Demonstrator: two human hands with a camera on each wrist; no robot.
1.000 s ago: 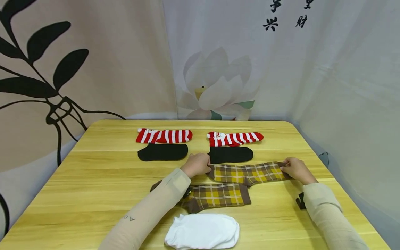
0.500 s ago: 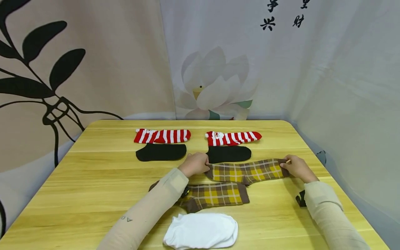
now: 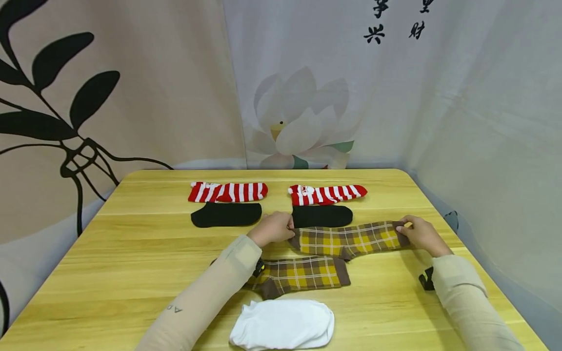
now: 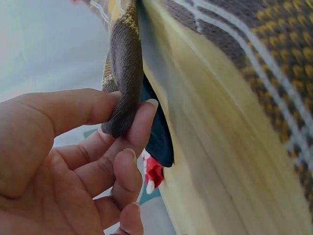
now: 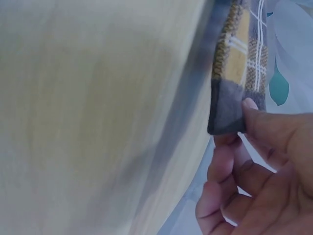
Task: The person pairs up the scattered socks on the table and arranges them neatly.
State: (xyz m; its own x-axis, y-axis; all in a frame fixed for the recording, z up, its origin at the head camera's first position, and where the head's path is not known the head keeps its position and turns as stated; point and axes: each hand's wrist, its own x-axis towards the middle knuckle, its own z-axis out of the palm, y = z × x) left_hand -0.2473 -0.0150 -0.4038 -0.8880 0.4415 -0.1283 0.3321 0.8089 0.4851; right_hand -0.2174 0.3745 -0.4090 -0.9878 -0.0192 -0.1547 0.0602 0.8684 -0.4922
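Note:
A brown and yellow plaid sock (image 3: pixel 347 240) stretches between both hands in the head view. My left hand (image 3: pixel 273 228) pinches its brown toe end (image 4: pixel 126 73) between thumb and forefinger, as the left wrist view shows. At the other end, my right hand (image 3: pixel 423 235) pinches the brown cuff (image 5: pixel 227 107) between thumb and fingers. Just in front lies a second plaid sock (image 3: pixel 303 273), its left part hidden behind the left sleeve. Behind the held sock is a black ankle sock (image 3: pixel 322 216), close to the left hand.
Another black sock (image 3: pixel 228 214) lies further left. Two red and white striped socks, one at left (image 3: pixel 234 192) and one at right (image 3: pixel 333 194), line the back. White socks (image 3: pixel 283 324) sit at the front of the wooden table (image 3: pixel 131 253). A printed curtain rises behind.
My right hand has moved slightly away from me, raising the cuff end a little in the head view. The left hand keeps its pinch. The head view has shifted slightly.

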